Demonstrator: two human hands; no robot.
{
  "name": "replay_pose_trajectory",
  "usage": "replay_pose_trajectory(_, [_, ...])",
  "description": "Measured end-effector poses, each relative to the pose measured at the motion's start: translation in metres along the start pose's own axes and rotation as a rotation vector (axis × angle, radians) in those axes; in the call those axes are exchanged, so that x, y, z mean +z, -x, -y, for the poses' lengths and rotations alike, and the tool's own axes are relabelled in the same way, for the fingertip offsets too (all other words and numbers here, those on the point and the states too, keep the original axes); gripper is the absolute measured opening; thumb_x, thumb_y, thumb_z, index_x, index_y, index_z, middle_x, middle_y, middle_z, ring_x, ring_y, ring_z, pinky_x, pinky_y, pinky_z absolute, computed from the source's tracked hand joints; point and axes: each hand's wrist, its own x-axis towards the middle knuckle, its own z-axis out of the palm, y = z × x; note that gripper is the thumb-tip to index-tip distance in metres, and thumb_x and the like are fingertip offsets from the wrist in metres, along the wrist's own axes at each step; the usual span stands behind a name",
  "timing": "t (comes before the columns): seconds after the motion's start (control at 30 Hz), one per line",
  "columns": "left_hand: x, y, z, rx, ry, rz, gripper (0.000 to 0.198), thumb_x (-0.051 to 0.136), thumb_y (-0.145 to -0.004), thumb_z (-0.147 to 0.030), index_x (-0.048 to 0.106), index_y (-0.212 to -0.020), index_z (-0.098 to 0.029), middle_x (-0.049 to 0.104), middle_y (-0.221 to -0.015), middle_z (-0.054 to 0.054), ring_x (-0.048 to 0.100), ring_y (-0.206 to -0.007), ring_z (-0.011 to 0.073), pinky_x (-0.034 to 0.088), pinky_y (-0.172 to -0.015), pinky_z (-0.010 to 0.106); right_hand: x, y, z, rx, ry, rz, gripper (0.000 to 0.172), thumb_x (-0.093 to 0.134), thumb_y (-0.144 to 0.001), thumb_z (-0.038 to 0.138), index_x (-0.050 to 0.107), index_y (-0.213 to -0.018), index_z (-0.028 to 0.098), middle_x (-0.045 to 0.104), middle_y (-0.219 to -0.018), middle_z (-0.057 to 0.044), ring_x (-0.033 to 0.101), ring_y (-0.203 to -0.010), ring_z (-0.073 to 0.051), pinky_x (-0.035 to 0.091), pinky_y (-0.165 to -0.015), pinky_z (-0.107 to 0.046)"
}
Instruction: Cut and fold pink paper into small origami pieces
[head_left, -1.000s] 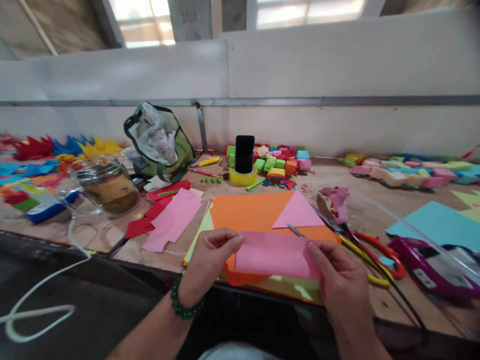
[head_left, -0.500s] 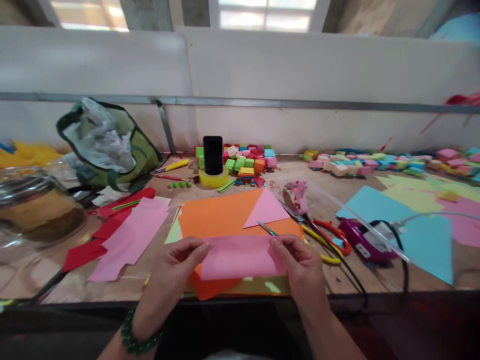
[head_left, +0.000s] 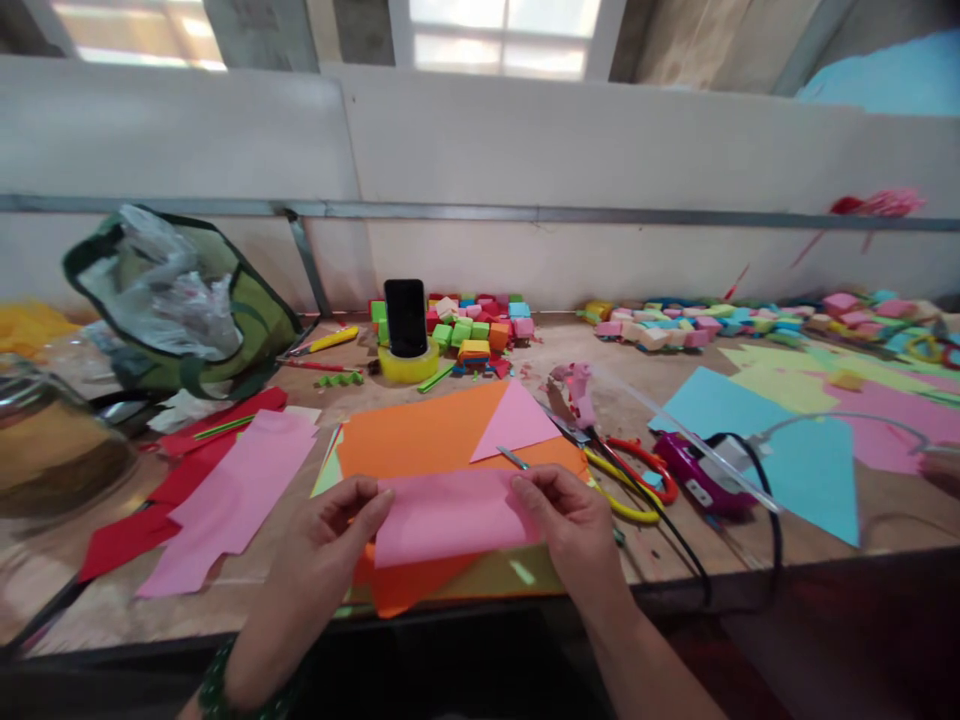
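A pink paper strip (head_left: 454, 515) is stretched level between my two hands, above the orange sheets. My left hand (head_left: 337, 530) pinches its left end between thumb and fingers. At the right end, my right hand (head_left: 574, 525) pinches it the same way. A slim tool with a grey tip (head_left: 512, 457) shows just past the right fingers; whether that hand also holds it, I cannot tell. Beyond the strip, a pink paper triangle (head_left: 516, 425) lies on the orange paper (head_left: 412, 430). Cut pink paper (head_left: 240, 500) overlaps red paper (head_left: 124, 535) on the left.
Scissors with yellow and red handles (head_left: 652, 470), a glue gun (head_left: 577, 395) and a purple power socket (head_left: 709, 475) lie to the right. A phone (head_left: 406, 318) stands in a tape roll (head_left: 409, 365) before colourful paper cubes (head_left: 480, 330). Left are a green bag (head_left: 262, 330) and a jar (head_left: 60, 450).
The view has turned slightly right, so the table's things sit further left. Both hands still hold the pink strip. A brownish shape, perhaps another person's hand, now shows at the right edge.
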Motion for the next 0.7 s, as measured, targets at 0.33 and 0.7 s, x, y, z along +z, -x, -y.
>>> replay_pose_trajectory(0.33, [-0.02,-0.027,0.008,0.182,-0.423,0.116,0.047,0.051,-0.084,-0.028,0.046,-0.129,-0.019,0.053,-0.068,-0.004,0.053,-0.063,0.0137,0.041,-0.062,0.025,0.019,-0.024,0.001,-0.129,0.49,0.101,0.041,0.065,-0.078,0.032,0.054,-0.115,0.018,0.053,-0.06,0.007,0.052,-0.057,-0.012,0.042,-0.058,-0.025])
replay_pose_trajectory(0.7, [-0.025,-0.043,0.013,0.408,-0.985,0.403,0.037,0.044,-0.089,-0.022,0.049,-0.126,-0.022,0.067,-0.102,0.008,0.062,-0.093,0.0227,0.04,-0.084,0.034,0.027,-0.018,-0.011,-0.221,0.931,0.219,0.034,0.051,-0.083,0.029,0.055,-0.115,0.015,0.061,-0.064,0.001,0.058,-0.059,-0.017,0.043,-0.06,-0.028])
